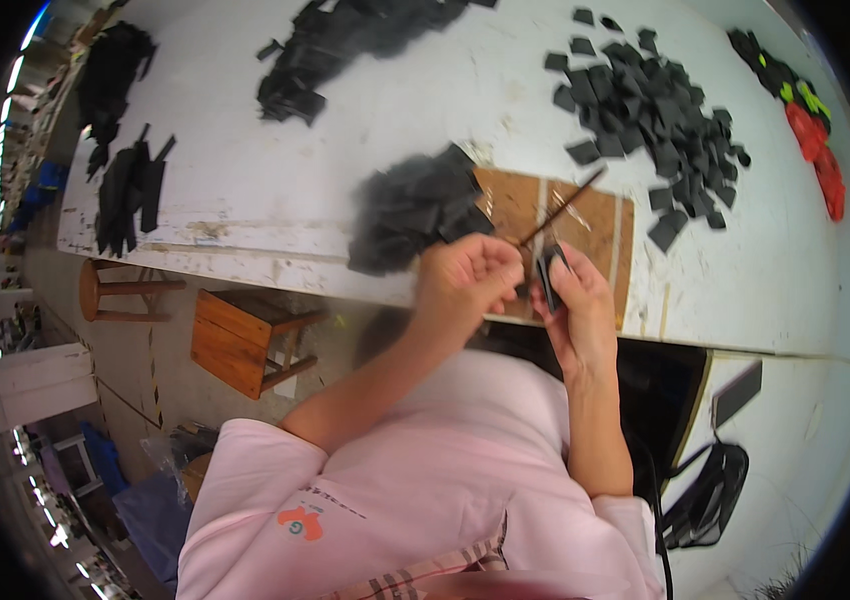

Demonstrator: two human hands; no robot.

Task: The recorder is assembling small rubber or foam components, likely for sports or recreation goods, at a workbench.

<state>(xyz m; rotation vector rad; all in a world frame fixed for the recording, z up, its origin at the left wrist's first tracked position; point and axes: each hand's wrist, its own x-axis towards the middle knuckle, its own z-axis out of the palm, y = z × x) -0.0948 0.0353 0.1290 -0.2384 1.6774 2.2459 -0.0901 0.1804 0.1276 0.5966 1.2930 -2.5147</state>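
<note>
My left hand (470, 283) is closed, thumb and fingertips pinched together just above the table's front edge; what lies between them, if anything, is too small to make out. Close beside it on the right, my right hand (585, 305) grips a small flat black piece (550, 275) between thumb and fingers. Beyond both hands lies a brown board (605, 230) with pale tape strips. A thin dark stick (570, 203) slants across the board, its near end close to my fingertips. Left of the board, a heap of black pieces (410, 210) sits beside my left hand.
Many loose black squares (645, 110) are spread at the far right of the white table (245, 180). Another black heap (335, 50) lies at the back, and black strips (132, 190) at the left. A wooden stool (235, 340) stands below the edge; a black bag (710, 490) hangs at right.
</note>
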